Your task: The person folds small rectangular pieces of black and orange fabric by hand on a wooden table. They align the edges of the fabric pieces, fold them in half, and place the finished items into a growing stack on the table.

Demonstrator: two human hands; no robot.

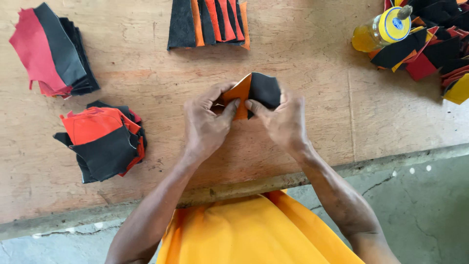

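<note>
Both hands are up over the middle of the wooden board (303, 58), working one little two-tone piece between them. The left hand (207, 122) has its fingers curled closed around the orange piece (239, 95), thumb pressed along the lower edge, and the right hand (281, 120) is pinching the black piece (266, 90) that sits right against the orange one, the two touching along a seam down the middle. The pair is held just off the board, a bit tilted up toward the camera, so it's not lying flat. Around it there's a bunch of the same stuff: a red and black stack (51, 51) at the far left, another messier red and black pile (102, 142) nearer the board's front edge on the left, and a row of black and orange strips (207, 22) fanned out at the top centre, well apart from the hands. Off to the right there's a plastic bottle of yellow liquid (378, 32) lying on its side with a blue-and-yellow cap end facing up, resting on a heap of black, red and yellow scraps (435, 49) that runs off the corner. Below the board you can see the person's orange cloth (249, 232) across the lap and a grey concrete floor (420, 195) on the right.
</note>
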